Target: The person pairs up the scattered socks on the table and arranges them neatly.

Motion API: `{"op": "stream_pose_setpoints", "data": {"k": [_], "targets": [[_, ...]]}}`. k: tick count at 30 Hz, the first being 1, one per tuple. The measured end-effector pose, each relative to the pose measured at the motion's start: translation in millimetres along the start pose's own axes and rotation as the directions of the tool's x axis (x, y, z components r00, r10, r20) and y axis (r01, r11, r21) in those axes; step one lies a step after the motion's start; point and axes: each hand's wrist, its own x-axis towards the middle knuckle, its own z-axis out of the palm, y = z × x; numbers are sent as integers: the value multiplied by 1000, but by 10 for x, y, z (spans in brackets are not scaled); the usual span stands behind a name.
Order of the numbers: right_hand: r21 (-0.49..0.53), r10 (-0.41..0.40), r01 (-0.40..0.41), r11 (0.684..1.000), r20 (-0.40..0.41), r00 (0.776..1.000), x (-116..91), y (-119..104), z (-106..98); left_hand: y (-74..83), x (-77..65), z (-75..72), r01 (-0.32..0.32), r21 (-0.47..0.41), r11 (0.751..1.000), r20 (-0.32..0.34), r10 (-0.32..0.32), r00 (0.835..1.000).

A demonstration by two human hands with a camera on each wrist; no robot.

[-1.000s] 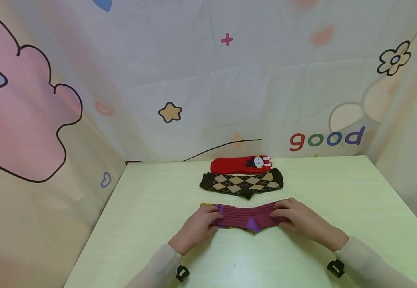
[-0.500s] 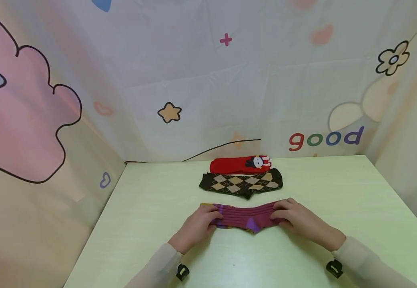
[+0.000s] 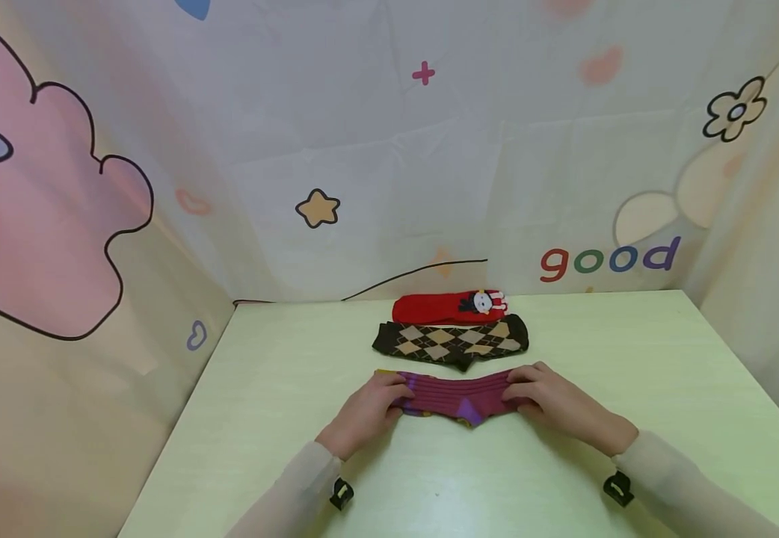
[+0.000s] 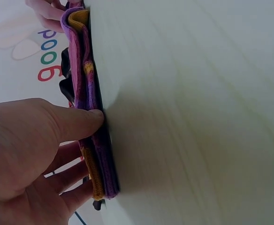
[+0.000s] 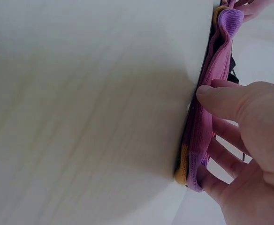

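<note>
A pair of maroon ribbed socks [image 3: 453, 396] with a purple heel lies stacked flat, heel toward the person. My left hand [image 3: 367, 409] grips the cuff end, its thumb [image 4: 83, 123] on the near edge and its fingers over the far side. At the toe end my right hand [image 3: 561, 403] pinches the socks the same way, with its thumb [image 5: 216, 99] against the near edge. Mustard and purple parts of the lower layer show in both wrist views. Just behind lie brown argyle socks [image 3: 453, 342], which neither hand touches.
Red socks [image 3: 430, 308] with a cartoon figure lie behind the argyle ones, close to the printed backdrop curtain [image 3: 376, 149]. The pale table [image 3: 262, 418] extends to both sides and in front.
Both hands have slid the maroon socks slightly away from the person, toward the argyle socks, within the last half second. Their grip looks the same. The other socks have stayed put.
</note>
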Motion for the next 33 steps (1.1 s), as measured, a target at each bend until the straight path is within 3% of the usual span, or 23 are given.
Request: {"op": "stream_pose_setpoints", "data": {"k": [7,22,33], "targets": [[6,32,-32,999,37,999,73,43,-22,-63,81,-1,-10,13,1000,-15,10,1000],[16,24,-25,1000,16,1000,166,117,-27,-131,181,-7,-10,16,1000,-31,11,999],[19,21,-22,1000,21,1000,210,191,-1,-169,230,-12,12,5,1000,-8,-12,1000]]}}
